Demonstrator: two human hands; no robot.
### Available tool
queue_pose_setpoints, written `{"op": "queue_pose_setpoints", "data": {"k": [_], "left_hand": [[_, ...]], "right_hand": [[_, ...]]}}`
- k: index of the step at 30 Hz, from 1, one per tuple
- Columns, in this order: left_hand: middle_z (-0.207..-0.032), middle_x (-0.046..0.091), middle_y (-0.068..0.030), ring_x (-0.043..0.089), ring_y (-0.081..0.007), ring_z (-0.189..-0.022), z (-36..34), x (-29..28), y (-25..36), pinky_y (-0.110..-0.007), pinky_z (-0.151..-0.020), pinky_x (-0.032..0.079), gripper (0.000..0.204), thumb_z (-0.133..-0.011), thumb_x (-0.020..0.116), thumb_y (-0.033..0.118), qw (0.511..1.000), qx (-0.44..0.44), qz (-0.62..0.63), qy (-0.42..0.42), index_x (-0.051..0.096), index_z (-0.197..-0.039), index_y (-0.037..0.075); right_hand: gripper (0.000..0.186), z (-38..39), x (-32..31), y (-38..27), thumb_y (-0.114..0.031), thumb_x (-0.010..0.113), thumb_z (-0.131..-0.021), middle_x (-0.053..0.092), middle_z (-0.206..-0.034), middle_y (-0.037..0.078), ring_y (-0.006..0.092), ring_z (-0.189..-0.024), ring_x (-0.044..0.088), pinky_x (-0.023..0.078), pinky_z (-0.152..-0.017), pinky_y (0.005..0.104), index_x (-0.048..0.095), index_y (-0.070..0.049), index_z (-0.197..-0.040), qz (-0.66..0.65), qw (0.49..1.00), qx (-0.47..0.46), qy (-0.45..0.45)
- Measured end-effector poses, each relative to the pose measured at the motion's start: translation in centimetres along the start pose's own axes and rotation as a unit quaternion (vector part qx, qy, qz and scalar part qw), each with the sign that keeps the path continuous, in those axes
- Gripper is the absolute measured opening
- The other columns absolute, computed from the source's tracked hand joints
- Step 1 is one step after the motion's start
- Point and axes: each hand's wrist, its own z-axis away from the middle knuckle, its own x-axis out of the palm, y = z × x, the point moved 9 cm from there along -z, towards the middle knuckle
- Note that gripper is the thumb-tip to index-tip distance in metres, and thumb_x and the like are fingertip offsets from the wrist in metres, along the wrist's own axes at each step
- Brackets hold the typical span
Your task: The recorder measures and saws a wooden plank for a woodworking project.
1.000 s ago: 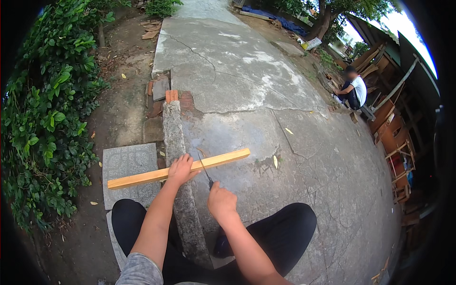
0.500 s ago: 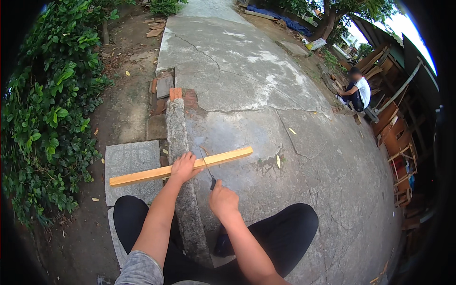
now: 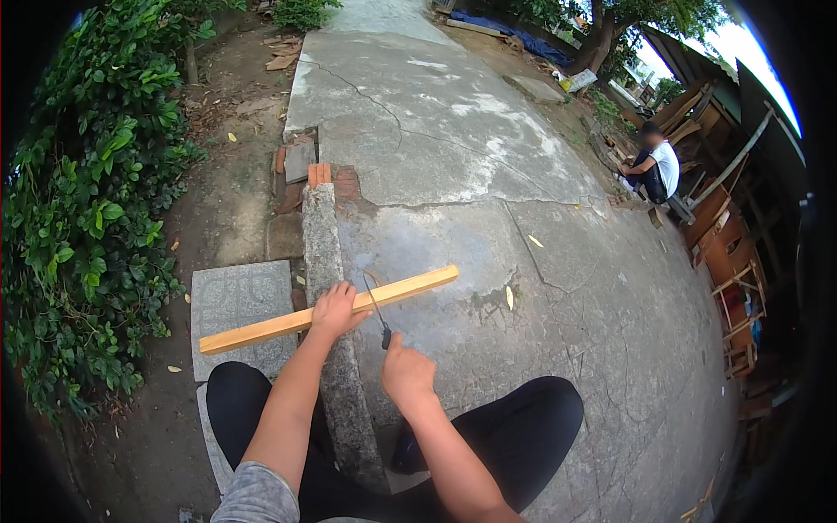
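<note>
A long squared strip of pale wood point(image 3: 253, 334) lies across the narrow concrete curb point(image 3: 323, 235), slanting up toward the right. My left hand point(image 3: 334, 311) presses down on it where it crosses the curb, fingers wrapped over the top. Just right of those fingers, the thin blade of a handsaw point(image 3: 376, 305) crosses the wood, seen nearly edge-on. Its dark handle is gripped in my right hand point(image 3: 408, 370), closed on the near side of the strip. Whether the blade has cut into the wood is too small to tell.
Patterned paving slabs point(image 3: 242, 301) lie left of the curb, with a leafy hedge point(image 3: 96, 209) beyond. Cracked concrete paving point(image 3: 610, 331) spreads to the right. A person point(image 3: 656, 166) sits at the far right, near stacked boards and wooden frames point(image 3: 741, 301). My bent knees flank the curb.
The wood has turned slightly: its left end sits nearer me and its right end a little farther away. The saw and my right hand have shifted slightly left.
</note>
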Motion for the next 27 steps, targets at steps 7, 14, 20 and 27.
{"op": "queue_pose_setpoints", "data": {"k": [7, 14, 20, 27], "left_hand": [[-0.123, 0.057, -0.0129, 0.056, -0.0317, -0.123, 0.1, 0.2, 0.2, -0.046, -0.103, 0.048, 0.06, -0.088, 0.072, 0.057, 1.0, 0.007, -0.017, 0.01, 0.059, -0.117, 0.006], [-0.123, 0.058, -0.0125, 0.059, -0.033, -0.119, -0.3, 0.2, 0.8, -0.047, -0.101, 0.049, 0.06, -0.086, 0.074, 0.058, 1.0, 0.02, -0.004, 0.008, 0.06, -0.117, 0.008], [-0.119, 0.06, -0.013, 0.06, -0.0344, -0.115, -0.3, 0.3, 0.4, -0.046, -0.097, 0.05, 0.058, -0.081, 0.08, 0.049, 0.999, 0.032, -0.013, 0.02, 0.061, -0.115, 0.007], [-0.117, 0.06, -0.0138, 0.059, -0.0339, -0.116, -0.4, 0.4, 0.6, -0.046, -0.098, 0.049, 0.058, -0.081, 0.081, 0.048, 0.999, 0.033, -0.017, 0.032, 0.06, -0.113, 0.004]], "right_hand": [[0.031, 0.0, 0.0, 0.7, -0.014, 0.051, -0.096, 0.074, -0.096, 0.026, 0.0436, -0.09, 0.074, 0.058, -0.08, 0.0533, 0.054, -0.001, -0.124, 0.006, 1.0, 0.019, -0.023], [0.027, -0.5, 0.2, 1.4, -0.013, 0.051, -0.098, 0.075, -0.094, 0.024, 0.0387, -0.084, 0.076, 0.06, -0.074, 0.0491, 0.055, 0.0, -0.121, 0.022, 1.0, 0.009, 0.001], [0.026, -0.3, -0.4, 0.2, -0.013, 0.051, -0.098, 0.076, -0.094, 0.021, 0.0363, -0.086, 0.077, 0.06, -0.073, 0.0458, 0.057, 0.001, -0.119, 0.027, 0.999, 0.005, -0.025], [0.029, -0.6, 0.4, 0.9, -0.014, 0.055, -0.095, 0.076, -0.093, 0.022, 0.0372, -0.085, 0.077, 0.06, -0.074, 0.0467, 0.057, 0.0, -0.121, 0.015, 1.0, 0.009, -0.024]]}}
